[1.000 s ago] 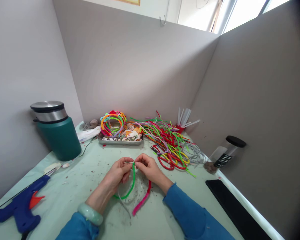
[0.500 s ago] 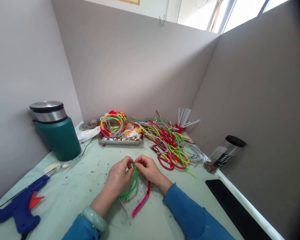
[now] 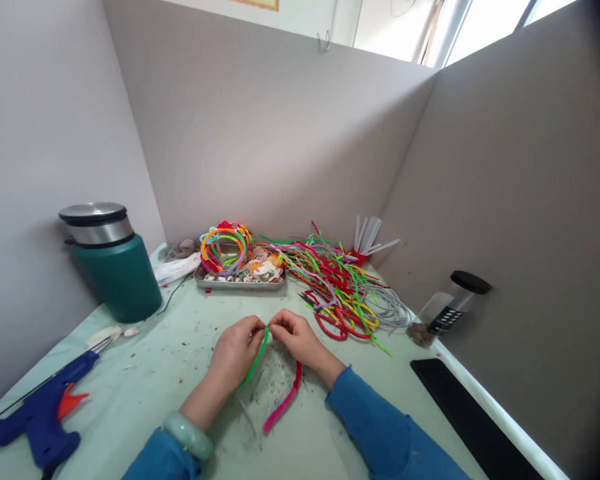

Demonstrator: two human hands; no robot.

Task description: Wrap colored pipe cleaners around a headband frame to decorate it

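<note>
My left hand [image 3: 235, 352] and my right hand [image 3: 294, 337] meet over the middle of the pale green table [image 3: 145, 373]. Both pinch the top of a green pipe cleaner [image 3: 255, 359], which curves down under my left palm. A red and pink pipe cleaner [image 3: 284, 401] lies on the table just below my right wrist, untouched. Small scraps of fluff dot the table around both hands.
A heap of coloured pipe cleaners [image 3: 340, 283] and a metal tray [image 3: 240, 280] with coloured hoops sit at the back. A green jug [image 3: 113, 263] stands left, a blue glue gun [image 3: 40, 413] at the front left. A jar [image 3: 450, 307] and black slab [image 3: 470, 417] lie right.
The green pipe cleaner has gone from a wide loop to a narrower, straighter arc as my hands turned it. My left hand has rolled palm down over it.
</note>
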